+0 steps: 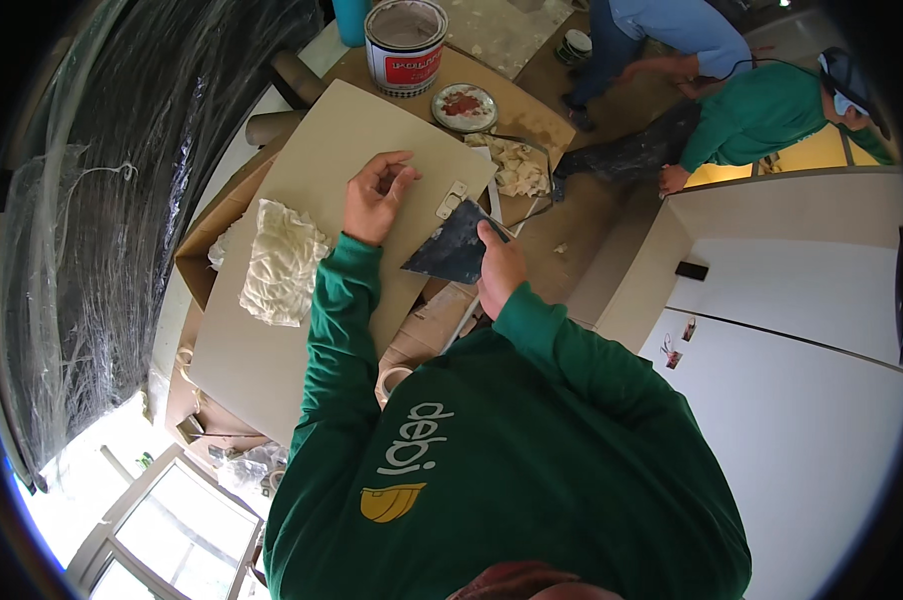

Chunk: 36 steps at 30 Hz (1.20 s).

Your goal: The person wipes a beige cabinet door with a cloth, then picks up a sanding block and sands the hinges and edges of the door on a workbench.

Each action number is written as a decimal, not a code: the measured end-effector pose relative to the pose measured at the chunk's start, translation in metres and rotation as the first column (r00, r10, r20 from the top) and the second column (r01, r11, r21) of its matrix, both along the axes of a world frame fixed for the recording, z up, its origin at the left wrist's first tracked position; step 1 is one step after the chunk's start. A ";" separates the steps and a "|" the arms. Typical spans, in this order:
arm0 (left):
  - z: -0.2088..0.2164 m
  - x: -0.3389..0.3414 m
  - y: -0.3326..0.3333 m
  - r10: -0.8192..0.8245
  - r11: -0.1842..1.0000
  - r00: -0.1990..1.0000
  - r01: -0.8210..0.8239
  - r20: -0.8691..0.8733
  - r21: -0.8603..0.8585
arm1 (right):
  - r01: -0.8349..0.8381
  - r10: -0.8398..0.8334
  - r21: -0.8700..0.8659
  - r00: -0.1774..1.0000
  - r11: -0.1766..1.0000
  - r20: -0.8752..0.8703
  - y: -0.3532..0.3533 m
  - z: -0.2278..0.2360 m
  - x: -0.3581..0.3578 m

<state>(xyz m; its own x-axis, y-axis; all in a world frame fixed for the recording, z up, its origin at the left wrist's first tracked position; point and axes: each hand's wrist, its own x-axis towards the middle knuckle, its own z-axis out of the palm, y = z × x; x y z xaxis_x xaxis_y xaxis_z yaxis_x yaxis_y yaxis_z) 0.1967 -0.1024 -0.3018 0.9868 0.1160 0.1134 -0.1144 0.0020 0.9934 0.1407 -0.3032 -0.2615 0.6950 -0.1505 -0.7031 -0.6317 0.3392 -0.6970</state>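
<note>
My right hand [502, 268] grips a wide dark putty knife [450, 245], its broad blade pointing left over the edge of a large beige board [272, 190]. Just beyond the blade, a small pale plate with holes [453, 199] lies on the board. Above the board's middle is my left hand [377, 195], fingers curled in and thumb close to the fingertips; whatever they hold, if anything, is too small or hidden to tell. A crumpled cream cloth [284, 262] lies on the board left of my left forearm.
Beyond the board stand an opened paint can [406, 50] and its smeared lid [465, 107]. Crumpled paper [521, 167] lies right of them. Two people [772, 115] bend at the upper right, beside a pale panel [792, 290]. Plastic sheeting [92, 200] hangs at left.
</note>
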 end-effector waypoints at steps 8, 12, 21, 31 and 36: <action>0.004 -0.005 -0.006 -0.159 0.955 0.984 0.134 0.076 0.266 | 0.010 -0.010 0.004 1.000 1.000 -0.008 0.005 -0.008 0.003; 0.009 0.000 -0.004 -0.250 0.856 0.954 0.139 0.163 0.498 | 0.015 -0.016 0.030 1.000 0.999 0.018 -0.001 -0.031 0.006; 0.014 -0.001 -0.008 -0.249 0.852 0.958 0.145 0.145 0.504 | -0.055 0.052 0.022 0.994 0.998 0.097 -0.004 -0.011 0.010; 0.023 0.002 -0.004 -0.314 0.875 0.949 0.286 0.008 0.391 | -0.133 0.130 0.180 0.991 0.975 0.032 -0.020 -0.008 0.013; 0.009 0.009 0.011 -0.292 0.946 0.955 0.296 0.046 -0.131 | -0.130 0.141 0.371 0.990 0.919 -0.003 -0.029 -0.020 0.020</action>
<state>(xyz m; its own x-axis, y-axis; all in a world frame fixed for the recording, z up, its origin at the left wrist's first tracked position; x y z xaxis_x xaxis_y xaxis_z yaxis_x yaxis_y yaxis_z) 0.2058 -0.0913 -0.2925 0.9764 -0.1627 0.1421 -0.1136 0.1729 0.9784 0.1611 -0.3324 -0.2814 0.6689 0.2178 -0.7107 -0.7078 0.4788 -0.5194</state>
